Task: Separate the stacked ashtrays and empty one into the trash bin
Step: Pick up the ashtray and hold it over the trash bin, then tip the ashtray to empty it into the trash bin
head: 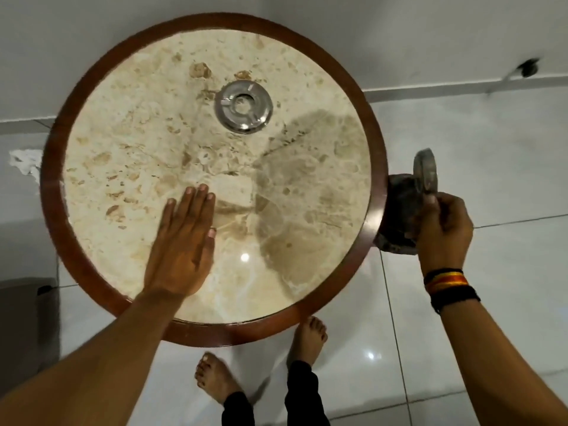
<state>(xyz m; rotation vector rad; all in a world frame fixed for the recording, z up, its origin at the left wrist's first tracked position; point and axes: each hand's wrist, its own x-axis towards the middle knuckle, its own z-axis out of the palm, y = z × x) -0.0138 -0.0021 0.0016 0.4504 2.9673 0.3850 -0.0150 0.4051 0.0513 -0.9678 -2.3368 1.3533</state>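
Flat on the marble worktop [147, 124] rests the left hand [181, 241], fingers spread and holding nothing. One ashtray [243, 106] sits alone toward the far side, so the separating looks done. Beyond the worktop's right edge, the right hand [442, 232] pinches the second ashtray [425, 175], tipped on edge over the dark trash bin [399, 216]; emptying seems underway.

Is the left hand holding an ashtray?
No, the left hand lies flat and empty on the table; the right hand holds one.
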